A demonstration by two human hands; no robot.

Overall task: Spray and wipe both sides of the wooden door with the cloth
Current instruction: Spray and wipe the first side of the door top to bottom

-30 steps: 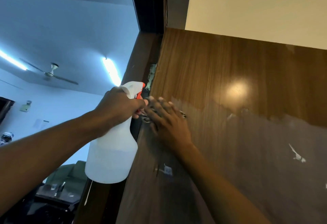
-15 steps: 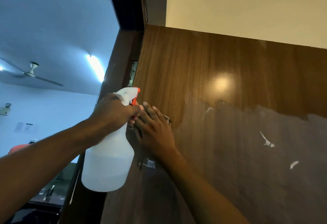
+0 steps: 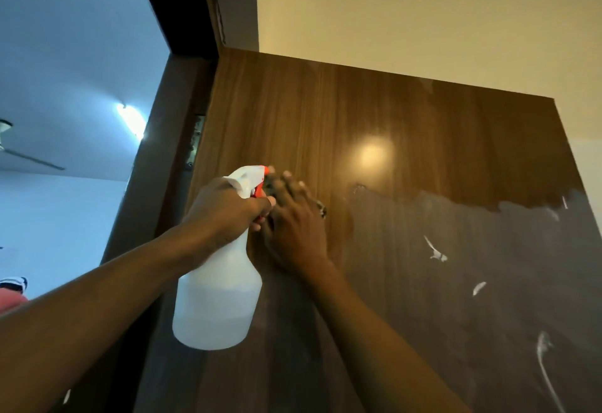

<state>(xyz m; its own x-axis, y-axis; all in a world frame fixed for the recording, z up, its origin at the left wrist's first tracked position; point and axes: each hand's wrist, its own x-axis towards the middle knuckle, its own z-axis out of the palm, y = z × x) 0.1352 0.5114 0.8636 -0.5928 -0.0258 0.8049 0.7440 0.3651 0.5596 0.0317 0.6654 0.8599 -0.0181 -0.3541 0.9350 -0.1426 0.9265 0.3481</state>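
Head view: in the last second both hands have slid away from the hinge [image 3: 195,139], further onto the door [image 3: 407,126] face. The left hand [image 3: 228,214] keeps its grip clamped on the spray bottle [image 3: 218,298]. The right hand [image 3: 294,230] lies flat with straight fingers, its grip apart, and presses the cloth [image 3: 321,209] on the wood right of the hinge; only a corner shows. I judge the wiping now goes toward the dull, streaked part, which is still undone.

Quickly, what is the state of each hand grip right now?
Left hand grip: holds the white plastic spray bottle.
Right hand grip: open, flat on the brown wooden door.
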